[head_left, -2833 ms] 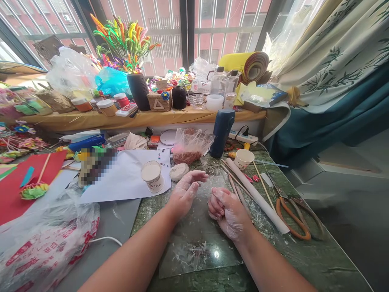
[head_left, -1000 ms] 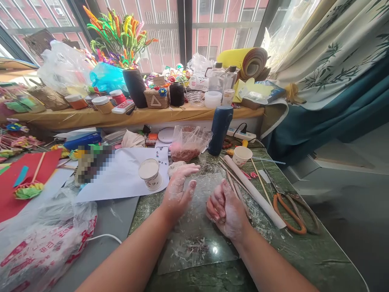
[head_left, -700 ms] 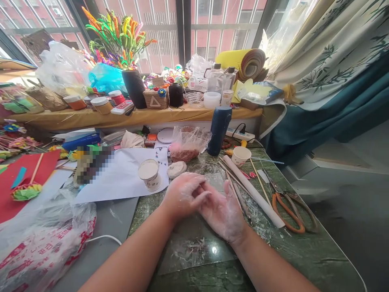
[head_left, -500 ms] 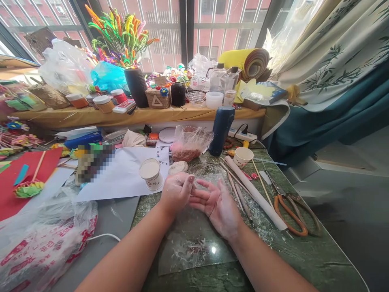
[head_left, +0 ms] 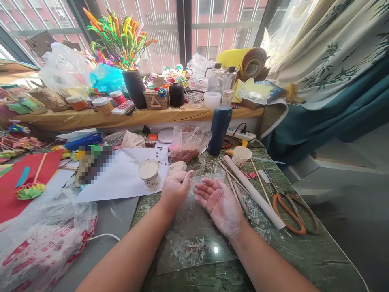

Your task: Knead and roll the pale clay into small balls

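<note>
My left hand (head_left: 176,190), dusted with white powder, is closed with its thumb lying along the curled fingers. Whatever it may hold is hidden inside the fist. To its right, my right hand (head_left: 219,205) is open, palm up, with the fingers a little bent and white powder on the skin. A small gap separates the two hands. Both are above a clear sheet (head_left: 179,247) smeared with white. Just beyond my left hand sits a pale lump of clay or dough (head_left: 177,167). A paper cup of whitish powder (head_left: 148,172) stands to the left of that hand.
Right of my hands lie a pale rolling pin (head_left: 255,192), thin sticks and orange-handled scissors (head_left: 288,211). Behind stand a dark blue bottle (head_left: 219,132), a second paper cup (head_left: 242,155) and a bag of reddish-brown material (head_left: 188,148). A plastic bag (head_left: 45,239) lies at left.
My hands have come apart: the right fingers, which were up against the left hand, have drawn back to the right. My left hand stays closed in nearly the same place.
</note>
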Motion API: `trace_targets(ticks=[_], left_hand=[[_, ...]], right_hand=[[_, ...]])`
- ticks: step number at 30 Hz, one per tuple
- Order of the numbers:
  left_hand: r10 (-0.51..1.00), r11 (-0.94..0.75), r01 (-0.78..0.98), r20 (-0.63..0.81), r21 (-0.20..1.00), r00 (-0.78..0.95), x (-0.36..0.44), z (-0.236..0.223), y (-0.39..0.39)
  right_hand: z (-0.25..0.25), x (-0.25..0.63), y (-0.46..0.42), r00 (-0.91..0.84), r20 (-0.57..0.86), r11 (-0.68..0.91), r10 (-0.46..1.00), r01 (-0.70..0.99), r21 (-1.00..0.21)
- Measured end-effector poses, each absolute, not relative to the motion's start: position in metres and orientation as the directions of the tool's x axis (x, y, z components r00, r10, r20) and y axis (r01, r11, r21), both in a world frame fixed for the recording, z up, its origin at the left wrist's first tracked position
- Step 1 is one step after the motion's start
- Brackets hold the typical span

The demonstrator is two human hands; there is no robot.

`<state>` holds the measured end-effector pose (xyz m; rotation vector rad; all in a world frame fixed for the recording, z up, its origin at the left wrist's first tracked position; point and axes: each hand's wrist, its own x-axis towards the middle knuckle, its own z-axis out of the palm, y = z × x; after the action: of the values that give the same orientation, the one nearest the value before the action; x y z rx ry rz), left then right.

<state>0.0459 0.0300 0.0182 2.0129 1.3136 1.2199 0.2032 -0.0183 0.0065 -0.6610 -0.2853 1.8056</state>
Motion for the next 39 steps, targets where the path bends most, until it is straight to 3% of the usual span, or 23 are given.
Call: trace_targets(ticks=[3, 5, 9, 13, 19, 25, 29, 31, 34, 36, 39], left_hand=[[0.748, -0.664, 0.456, 0.515, 0.593, 0.419, 0.049, 0.021, 0.022], [0.639, -0.755, 0.416, 0.426, 0.508, 0.64, 0.054, 0.026, 0.017], [0.527, -0.804, 0.321, 0.349, 0.501, 0.775, 0.06, 0.033, 0.011], [0.58, -0.79, 0.287, 0.51, 0.541, 0.635, 0.053, 0.024, 0.016], [0.701, -0.712, 0.267, 0.629, 0.65, 0.337, 0.04, 0.013, 0.027], [0.599, -0.799, 0.326, 0.624, 0.505, 0.501, 0.05, 0.027, 0.012], [0.675, -0.738, 0.469, 0.539, 0.486, 0.503, 0.054, 0.03, 0.011], [0.721, -0.693, 0.466, 0.537, 0.55, 0.438, 0.052, 0.025, 0.016], [0.793, -0.607, 0.275, 0.541, 0.746, 0.281, 0.047, 0.014, 0.024], [0.875, -0.483, 0.122, 0.471, 0.867, 0.111, 0.044, 0.009, 0.026], [0.948, -0.317, 0.037, 0.318, 0.948, -0.026, 0.043, 0.01, 0.028]], right_hand=[[0.007, 0.198, -0.021, -0.33, -0.29, -0.429, 0.898, -0.804, -0.413], [0.01, 0.197, -0.022, -0.402, -0.261, -0.475, 0.877, -0.803, -0.36], [0.011, 0.207, -0.017, -0.228, -0.316, -0.337, 0.921, -0.874, -0.35], [0.013, 0.215, -0.015, -0.135, -0.304, -0.271, 0.943, -0.843, -0.464], [0.013, 0.204, -0.031, -0.257, -0.181, -0.313, 0.949, -0.718, -0.621], [0.007, 0.191, -0.03, -0.167, -0.184, -0.245, 0.969, -0.758, -0.605], [0.023, 0.191, -0.033, -0.349, -0.046, -0.323, 0.936, -0.798, -0.509], [0.029, 0.193, -0.034, -0.369, -0.041, -0.349, 0.928, -0.829, -0.437], [0.026, 0.196, -0.03, -0.312, -0.137, -0.341, 0.94, -0.874, -0.346], [0.019, 0.197, -0.026, -0.306, -0.233, -0.374, 0.923, -0.856, -0.356], [0.008, 0.193, -0.022, -0.363, -0.321, -0.472, 0.875, -0.786, -0.398]])
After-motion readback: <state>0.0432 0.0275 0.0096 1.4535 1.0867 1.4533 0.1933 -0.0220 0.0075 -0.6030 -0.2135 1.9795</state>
